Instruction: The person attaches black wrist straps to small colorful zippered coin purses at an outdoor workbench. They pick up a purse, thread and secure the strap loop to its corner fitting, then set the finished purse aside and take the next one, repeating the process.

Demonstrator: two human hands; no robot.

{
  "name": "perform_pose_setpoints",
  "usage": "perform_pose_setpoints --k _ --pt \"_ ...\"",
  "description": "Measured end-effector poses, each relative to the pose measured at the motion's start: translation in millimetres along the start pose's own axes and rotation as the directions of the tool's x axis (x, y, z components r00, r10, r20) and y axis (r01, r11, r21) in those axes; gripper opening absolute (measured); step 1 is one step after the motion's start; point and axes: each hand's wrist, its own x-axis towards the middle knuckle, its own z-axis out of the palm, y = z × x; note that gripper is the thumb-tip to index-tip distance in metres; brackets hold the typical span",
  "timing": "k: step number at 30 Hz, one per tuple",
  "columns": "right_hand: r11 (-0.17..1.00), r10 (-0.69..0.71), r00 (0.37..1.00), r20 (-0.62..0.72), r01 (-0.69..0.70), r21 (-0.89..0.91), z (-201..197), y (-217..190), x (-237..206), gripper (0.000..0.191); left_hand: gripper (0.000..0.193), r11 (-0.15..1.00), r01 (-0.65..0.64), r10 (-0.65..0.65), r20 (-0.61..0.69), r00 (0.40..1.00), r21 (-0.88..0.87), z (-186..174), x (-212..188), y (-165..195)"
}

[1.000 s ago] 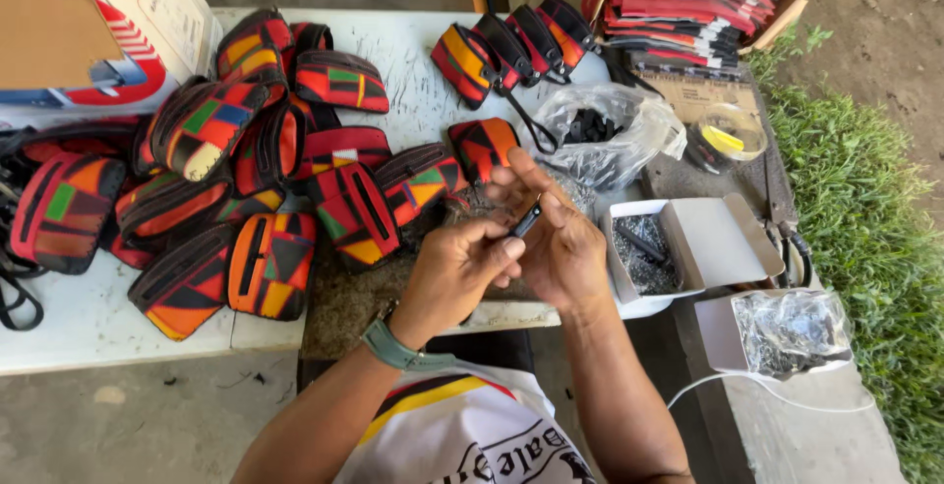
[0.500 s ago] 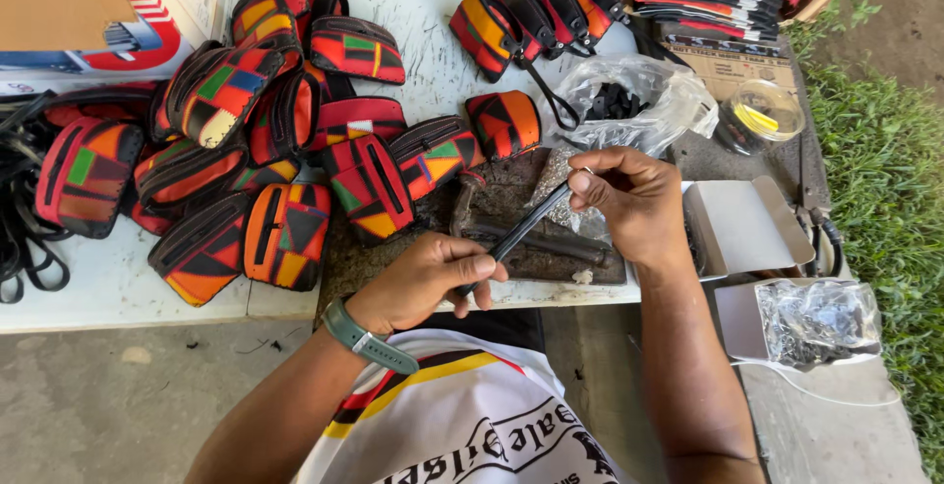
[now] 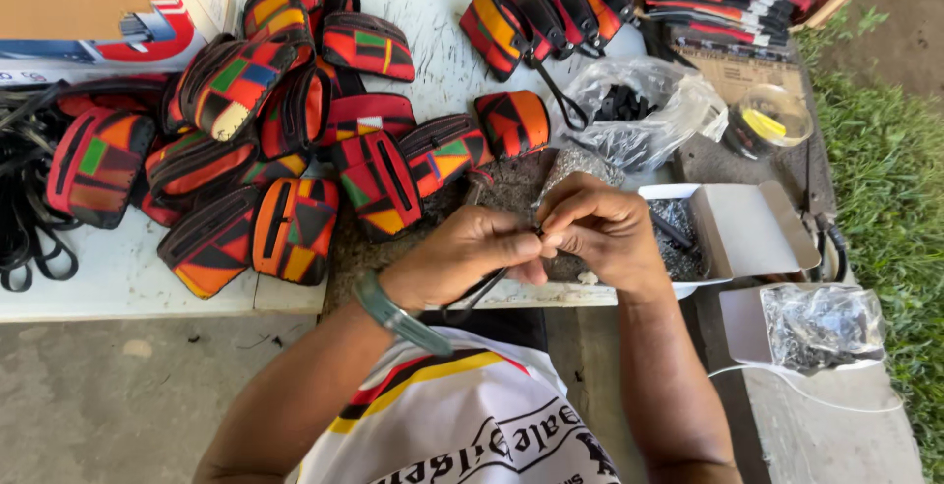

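Left hand [image 3: 472,253] and right hand [image 3: 605,228] meet (table edge [image 3: 551,295]).

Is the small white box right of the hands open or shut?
Open: the white box has its flaps spread, with small dark parts showing inside.

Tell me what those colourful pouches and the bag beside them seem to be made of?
The pouches look like woven patterned cloth with a matte finish and dark zips. The bag appears to be thin clear plastic: it crinkles, shines and shows dark pieces inside.

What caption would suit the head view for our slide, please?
Both hands, left hand and right hand, pinch a small dark strap beside a pile of patchwork pouches on a white table.
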Motion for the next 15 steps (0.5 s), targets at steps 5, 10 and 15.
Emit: perform_pose_setpoints --k 5,10,15 --pt "0.982 0.188 0.96 -0.206 -0.18 0.054 0.8 16.3 -7.0 0.012 0.025 0.748 0.082 0.216 -0.359 0.908 0.659 24.5 6.6 -0.1" --pt "0.977 0.213 0.955 -0.206 -0.214 0.016 19.3 33.6 -17.9 0.008 0.018 0.72 -0.039 0.292 -0.251 0.923 0.693 25.5 -8.6 3.9" --pt "0.86 0.08 0.972 -0.221 -0.179 -0.477 -1.6 22.8 -7.4 0.012 0.02 0.757 0.087 0.204 -0.361 0.91 0.647 14.7 -31.1 -7.0"
